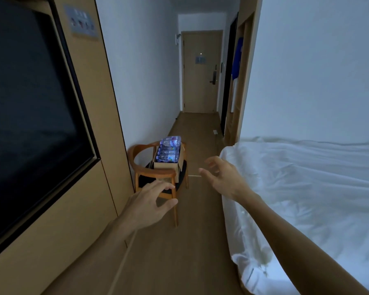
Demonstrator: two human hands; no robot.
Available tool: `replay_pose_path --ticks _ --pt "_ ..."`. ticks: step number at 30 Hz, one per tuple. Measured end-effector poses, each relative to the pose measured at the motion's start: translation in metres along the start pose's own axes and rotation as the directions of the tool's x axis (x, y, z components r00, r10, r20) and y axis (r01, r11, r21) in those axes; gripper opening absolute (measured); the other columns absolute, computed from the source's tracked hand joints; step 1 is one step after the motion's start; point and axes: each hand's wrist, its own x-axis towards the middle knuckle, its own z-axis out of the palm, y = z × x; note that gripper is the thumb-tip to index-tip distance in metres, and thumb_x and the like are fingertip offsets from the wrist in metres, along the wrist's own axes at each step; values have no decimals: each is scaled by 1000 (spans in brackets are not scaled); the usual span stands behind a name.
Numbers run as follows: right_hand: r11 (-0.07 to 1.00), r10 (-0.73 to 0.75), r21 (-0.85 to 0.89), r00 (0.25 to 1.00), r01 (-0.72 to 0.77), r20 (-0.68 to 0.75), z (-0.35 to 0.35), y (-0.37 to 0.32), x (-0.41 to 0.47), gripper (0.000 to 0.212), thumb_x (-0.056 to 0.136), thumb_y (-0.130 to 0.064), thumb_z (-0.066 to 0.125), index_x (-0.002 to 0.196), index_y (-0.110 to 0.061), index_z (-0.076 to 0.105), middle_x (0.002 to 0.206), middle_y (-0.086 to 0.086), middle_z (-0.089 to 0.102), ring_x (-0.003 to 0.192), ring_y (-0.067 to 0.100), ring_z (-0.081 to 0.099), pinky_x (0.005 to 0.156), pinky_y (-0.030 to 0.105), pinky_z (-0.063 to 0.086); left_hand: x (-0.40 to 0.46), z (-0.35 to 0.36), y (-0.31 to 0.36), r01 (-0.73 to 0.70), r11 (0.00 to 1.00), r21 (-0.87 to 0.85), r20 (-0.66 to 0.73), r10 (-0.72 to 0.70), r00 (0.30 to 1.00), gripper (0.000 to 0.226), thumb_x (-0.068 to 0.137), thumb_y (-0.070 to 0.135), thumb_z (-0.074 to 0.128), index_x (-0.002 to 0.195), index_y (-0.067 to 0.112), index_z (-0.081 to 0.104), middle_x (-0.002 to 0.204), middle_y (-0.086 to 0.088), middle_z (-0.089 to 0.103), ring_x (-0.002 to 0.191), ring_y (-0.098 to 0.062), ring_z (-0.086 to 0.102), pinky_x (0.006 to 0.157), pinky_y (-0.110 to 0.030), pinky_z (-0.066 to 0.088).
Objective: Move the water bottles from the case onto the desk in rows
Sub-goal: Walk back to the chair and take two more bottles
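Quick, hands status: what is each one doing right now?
Left hand: open, fingers spread, holding nothing, reaching toward the chair.
Right hand: open, fingers loosely curled, holding nothing.

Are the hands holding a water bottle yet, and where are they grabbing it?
No, nothing is held. The left hand and right hand are both open in the air. The water bottles sit in the case on the chair.
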Motion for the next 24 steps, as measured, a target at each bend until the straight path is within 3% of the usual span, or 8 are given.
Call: replay_pose_path --ticks 8,15,21,24 --pt "1000 -15 -4 1000 15 21 35 77 139 45 86 -68 50 119 -37 49 117 -13 57 99 6 58 86 38 56 134 52 -58 6 1000 -4 4 -6 1000 54 82 77 36 123 45 49 120 33 47 112 9 45 84 -22 44" --pt "998 -30 -46 999 32 27 67 132 289 52 78 -78 46 116 -43 48 115 -17 54 95 4 58 83 34 57 285 79 -127 29 999 17 36 -30 999 52 81 74 36 123 46 47 125 26 51 112 3 50 91 -35 50" --pt "998 -21 -54 1000 22 23 81 175 408 61 73 -86 40 116 -43 47 116 -18 55 93 3 57 82 31 56 407 102 -179 52 996 72 35 -55 998 54 79 79 30 122 50 41 124 26 49 108 3 47 77 -29 43" --pt "998 -10 -54 1000 11 28 91 199 459 60 72 -86 40 115 -45 46 117 -18 54 91 1 56 81 30 55 458 118 -203 64 997 49 41 -66 997 52 79 78 35 123 51 39 128 25 49 108 5 46 80 -28 45"
